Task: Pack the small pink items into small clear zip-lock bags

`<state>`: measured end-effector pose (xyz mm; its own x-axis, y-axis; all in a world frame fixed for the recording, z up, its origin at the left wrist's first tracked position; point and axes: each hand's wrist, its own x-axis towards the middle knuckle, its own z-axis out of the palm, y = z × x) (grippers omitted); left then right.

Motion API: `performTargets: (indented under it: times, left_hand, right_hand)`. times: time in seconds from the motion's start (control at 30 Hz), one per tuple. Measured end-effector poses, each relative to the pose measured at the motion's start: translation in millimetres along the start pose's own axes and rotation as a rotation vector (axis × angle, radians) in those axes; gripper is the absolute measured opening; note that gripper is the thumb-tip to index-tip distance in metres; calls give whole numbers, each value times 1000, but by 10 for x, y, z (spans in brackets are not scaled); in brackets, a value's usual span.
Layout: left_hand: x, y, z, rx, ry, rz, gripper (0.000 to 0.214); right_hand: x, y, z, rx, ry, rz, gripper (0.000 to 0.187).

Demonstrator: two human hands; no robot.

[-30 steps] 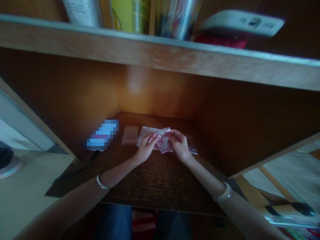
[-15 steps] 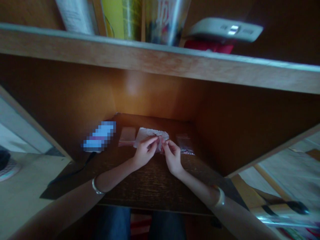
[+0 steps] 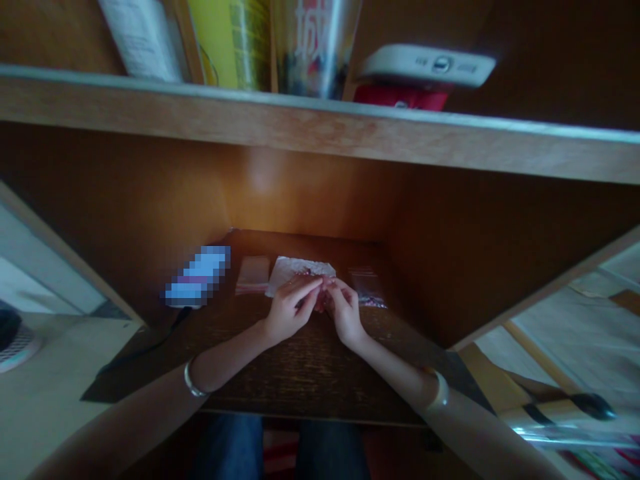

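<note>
My left hand and my right hand meet at the middle of a dark wooden desk. Both pinch a clear plastic bag with pinkish contents, partly hidden behind my fingers. To the left lies a small flat clear bag, and to the right a small clear bag with dark and pink specks. Neither hand touches these two. Beyond the small left bag lies a pixelated blue object.
A black cable runs from the blue object across the desk. A wooden shelf overhangs the desk, holding books and a white device. Wooden side panels flank the desk. My jeans show below its front edge.
My hands have drawn closer together and lower over the plastic bag, which now lies flatter on the desk. The view has shifted slightly, moving the shelf lower in the picture.
</note>
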<state>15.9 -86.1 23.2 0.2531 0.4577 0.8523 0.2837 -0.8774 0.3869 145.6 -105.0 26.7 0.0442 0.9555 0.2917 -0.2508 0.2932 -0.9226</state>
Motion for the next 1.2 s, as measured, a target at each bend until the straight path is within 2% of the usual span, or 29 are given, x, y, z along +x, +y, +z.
performTargets:
  times: [0.1,0.3,0.6,0.9,1.0,1.2]
  left_hand:
    - [7,42,-9,16,-4,-60,27]
    - [3,82,-23,-95,0,-149,30]
    - [-9,33,3,-3,-8,-99,18]
    - [16,13,-14,-46,20,-248,12]
    - [29,20,-24,42,37,-227,13]
    - [35,52,-12,279,94,-66,13]
  right_hand:
    - [7,-2,8,-19,-14,16,27]
    - [-8,-36,25,-49,-12,6,24]
    - [-23,-51,12,-96,34,-117,22]
    - [-36,-17,-35,-349,-107,-213,18]
    - [-41,-44,-34,-439,-131,-280,16]
    - [-57,-90,-10,-574,-73,-424,15]
